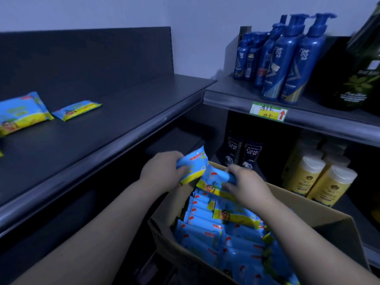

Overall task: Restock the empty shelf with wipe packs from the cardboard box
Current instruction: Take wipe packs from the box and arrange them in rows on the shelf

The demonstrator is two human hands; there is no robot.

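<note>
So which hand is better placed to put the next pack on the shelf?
Likely the left hand: it grips a wipe pack already lifted above the cardboard box, nearest the shelf.

Upper right shelf [236, 93]: cluster of blue pump bottles [287, 58], upright, packed close. Dark green bottle [357, 79] just right of them, partly cropped. Green-and-yellow price tag [268, 112] with red arrow on the shelf's front rail. Level below: two dark "CLEAR" bottles [244, 154] at left, yellow white-capped bottles [320, 177] at right. Pale wall [195, 27] far behind.
</note>
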